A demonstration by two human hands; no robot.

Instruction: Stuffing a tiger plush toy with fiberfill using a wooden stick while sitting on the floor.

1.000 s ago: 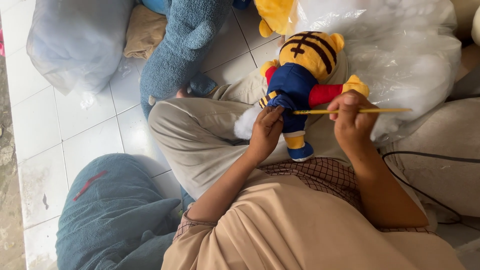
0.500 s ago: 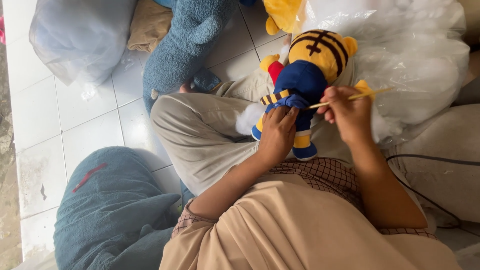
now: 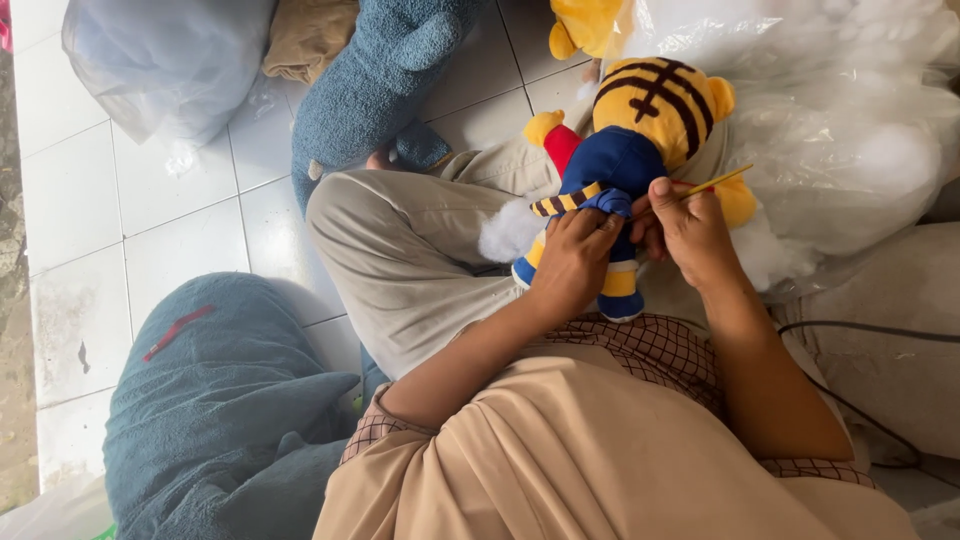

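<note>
Plush tiger (image 3: 625,150) on lap, against stuffing bag (image 3: 850,120). Left hand (image 3: 572,262) fingers clamped on blue back seam; right hand (image 3: 690,228) fingers pinched on yellow stick (image 3: 715,182). Best done by holding opening taut, pushing white stuffing (image 3: 508,230) in gently, short strokes.

The person wears a loose tan cloth that drapes in broad soft folds over the chest and shoulders, filling the lower middle of the view. Under it, at about five o'clock and again at seven o'clock, a checked garment shows: a pale ground crossed by thin dark red-brown lines in small squares, its sleeve cuffs ending near the elbows. Both forearms are bare from there down to the left hand (image 3: 572,262) and the right hand (image 3: 690,232). No rings, watch or bracelets are visible. Toward ten o'clock, the legs are covered in plain light khaki trousers, creased at the bent knee.
</note>
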